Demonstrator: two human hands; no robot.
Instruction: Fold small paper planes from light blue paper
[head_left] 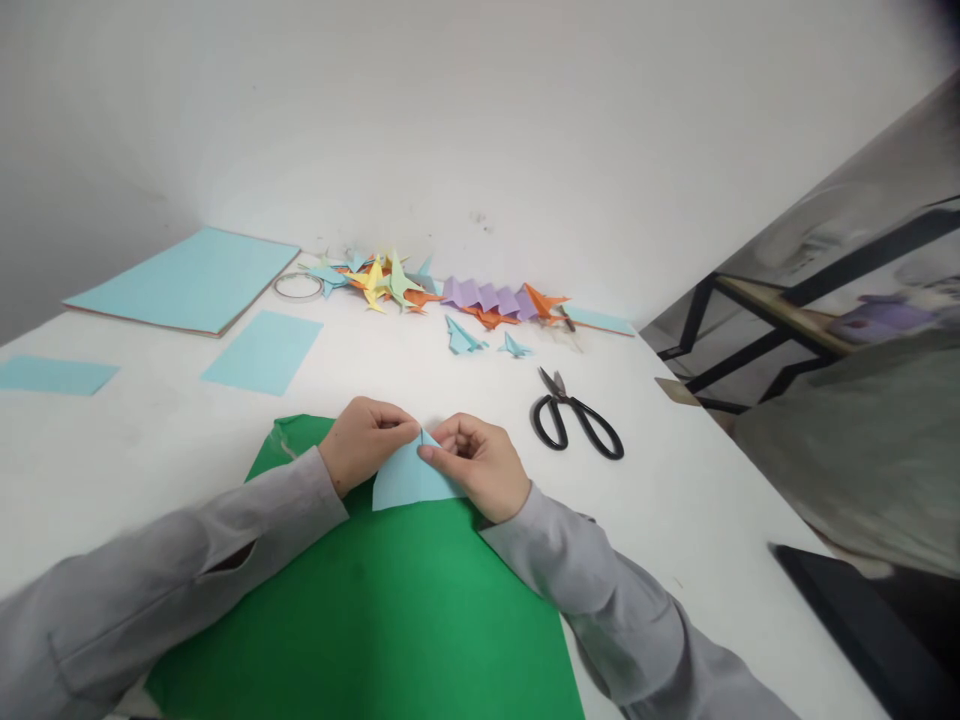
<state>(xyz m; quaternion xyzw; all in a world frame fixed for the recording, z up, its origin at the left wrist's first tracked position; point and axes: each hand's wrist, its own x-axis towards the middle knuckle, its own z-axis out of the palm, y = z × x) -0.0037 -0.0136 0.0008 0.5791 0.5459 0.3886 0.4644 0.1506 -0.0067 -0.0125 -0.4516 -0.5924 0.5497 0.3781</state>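
Note:
Between my hands is a light blue sheet of paper (pixel 412 480), its top corners folded in toward a point. My left hand (pixel 362 440) pinches the paper near that point, thumb and forefinger together. My right hand (pixel 484 462) grips the right slanted edge, with the thumb lying on top of the paper. Parts of the folded edges are hidden behind the fingers. Under the paper and my wrists spreads a large green sheet (pixel 382 620) on the white table.
Black-handled scissors (pixel 574 415) lie to the right, blades slightly apart. Along the wall sit folded paper figures (pixel 382 282), a purple pleated strip (pixel 491 297) and small blue folded pieces (pixel 463 337). Leftward are a blue paper stack (pixel 187 280), a cut blue sheet (pixel 264 352) and a tape roll (pixel 298 286).

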